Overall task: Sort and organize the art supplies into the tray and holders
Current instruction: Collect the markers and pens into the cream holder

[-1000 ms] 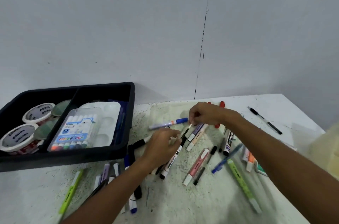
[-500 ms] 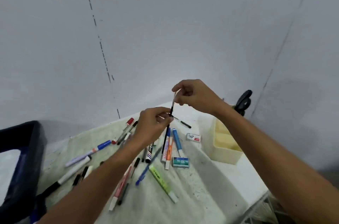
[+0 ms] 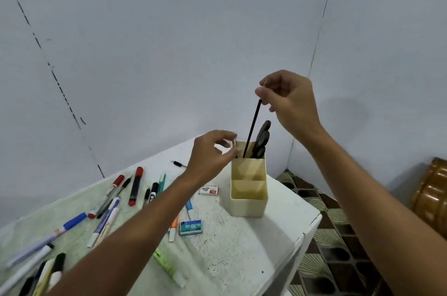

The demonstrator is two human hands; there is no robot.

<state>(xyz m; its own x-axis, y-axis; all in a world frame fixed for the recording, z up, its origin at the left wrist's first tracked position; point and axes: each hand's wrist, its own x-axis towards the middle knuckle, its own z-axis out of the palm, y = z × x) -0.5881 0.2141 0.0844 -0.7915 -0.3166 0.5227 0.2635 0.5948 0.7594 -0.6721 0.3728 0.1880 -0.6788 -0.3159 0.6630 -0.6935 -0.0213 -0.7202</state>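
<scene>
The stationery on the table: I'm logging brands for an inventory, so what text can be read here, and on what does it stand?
"No.10", upside down to the camera: teal staple box.
Small white box with a red patch: print too small to read.
Black-and-white marker: label blurred, unreadable.
Green highlighter: dark marks, unreadable.
Cream holder, thin black pen: no text seen.

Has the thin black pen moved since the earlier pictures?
Yes. The thin black pen, pinched by the right hand, went from above the scattered markers into the cream holder's back compartment.
</scene>
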